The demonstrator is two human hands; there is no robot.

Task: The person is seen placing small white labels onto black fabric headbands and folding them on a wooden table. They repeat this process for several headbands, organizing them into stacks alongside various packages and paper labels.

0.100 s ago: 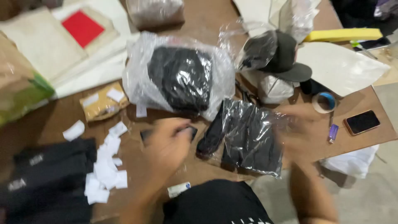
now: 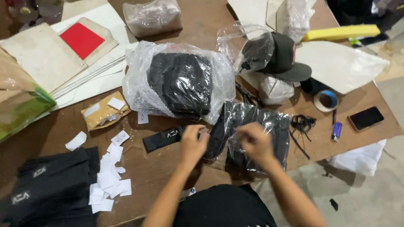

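Left fingers (image 2: 198, 133) curl, pinching the clear bag (image 2: 256, 138) edge beside a black band (image 2: 162, 139); right hand (image 2: 254, 143) presses on top, fingers bent. The bag of dark cloth lies on the counter (image 2: 168, 168), likely soft, light and slippery; best gripped at its edge.

Bare table (image 2: 160, 168) before the hands; bubble-wrap bundle (image 2: 179, 82) blocks beyond.

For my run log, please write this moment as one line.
left hand: touching clear plastic bag of black items | right hand: on same bag | near: black strap, bubble-wrap bundle
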